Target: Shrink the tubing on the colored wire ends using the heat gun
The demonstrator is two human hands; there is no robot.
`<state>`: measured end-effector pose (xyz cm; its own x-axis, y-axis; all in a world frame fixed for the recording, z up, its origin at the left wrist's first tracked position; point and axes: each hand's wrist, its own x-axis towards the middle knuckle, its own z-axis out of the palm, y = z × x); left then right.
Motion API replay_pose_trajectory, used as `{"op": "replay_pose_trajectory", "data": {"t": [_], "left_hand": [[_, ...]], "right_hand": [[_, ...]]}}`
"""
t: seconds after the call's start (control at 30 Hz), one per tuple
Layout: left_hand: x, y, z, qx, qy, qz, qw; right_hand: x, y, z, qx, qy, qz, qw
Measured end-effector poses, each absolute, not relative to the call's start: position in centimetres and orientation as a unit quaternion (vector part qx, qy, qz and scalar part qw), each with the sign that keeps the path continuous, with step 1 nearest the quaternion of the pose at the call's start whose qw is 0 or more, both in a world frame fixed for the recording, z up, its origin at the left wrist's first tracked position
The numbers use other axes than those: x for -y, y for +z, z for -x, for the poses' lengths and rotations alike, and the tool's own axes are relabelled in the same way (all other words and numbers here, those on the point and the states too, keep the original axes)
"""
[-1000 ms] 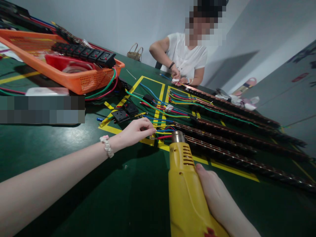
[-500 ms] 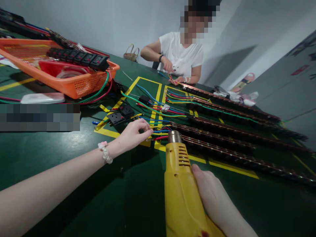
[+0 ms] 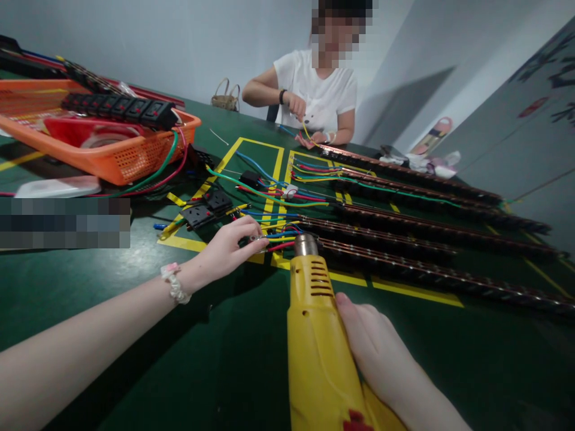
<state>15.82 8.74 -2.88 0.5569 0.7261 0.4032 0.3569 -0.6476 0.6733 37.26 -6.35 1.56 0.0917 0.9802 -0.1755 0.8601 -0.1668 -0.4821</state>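
Note:
My right hand (image 3: 372,335) is wrapped round a yellow heat gun (image 3: 323,341), its metal nozzle pointing away from me at the wires. Thumb and fingers of my left hand (image 3: 238,242) are pinched on the ends of coloured wires (image 3: 281,237), blue, yellow and red. These wires run right into a long black strip with copper rails (image 3: 381,263), just past the nozzle. The gun's tip overlaps the strip's wired end in view; whether it touches I cannot tell. Black sockets (image 3: 202,211) with short leads lie left of my fingers.
More long strips (image 3: 404,224) lie side by side across the green table, over yellow tape lines (image 3: 413,293). An orange basket (image 3: 130,164) holding a socket strip stands at left. Across the table a person in a white shirt (image 3: 321,90) handles a wire.
The view has shifted slightly, so most things sit further left. My hands keep their hold on the wires and heat gun. The person opposite has raised a hand along a yellow wire.

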Motion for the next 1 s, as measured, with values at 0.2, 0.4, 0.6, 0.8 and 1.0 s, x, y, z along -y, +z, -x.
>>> {"op": "replay_pose_trajectory", "data": {"t": [0.2,0.4,0.6,0.8,1.0], "left_hand": [[-8.8,-2.8,-15.9,-0.325,0.351,-0.831,0.284],[-9.0,-2.6,-16.2,-0.348,0.355,-0.806,0.322],[-9.1,-2.7,-16.3,-0.356,0.351,-0.791,0.353],[-9.0,-2.6,-16.2,-0.334,0.34,-0.811,0.339],[-9.0,-2.8,-16.1,-0.325,0.334,-0.827,0.314]], "right_hand": [[6.5,1.3,-37.2,0.64,0.214,0.723,0.143],[6.6,1.1,-37.5,0.63,0.221,0.729,0.15],[6.2,1.2,-35.9,0.672,0.233,0.686,0.153],[5.7,1.1,-34.2,0.7,0.234,0.661,0.133],[5.5,1.5,-34.0,0.683,0.25,0.675,0.123]]}}
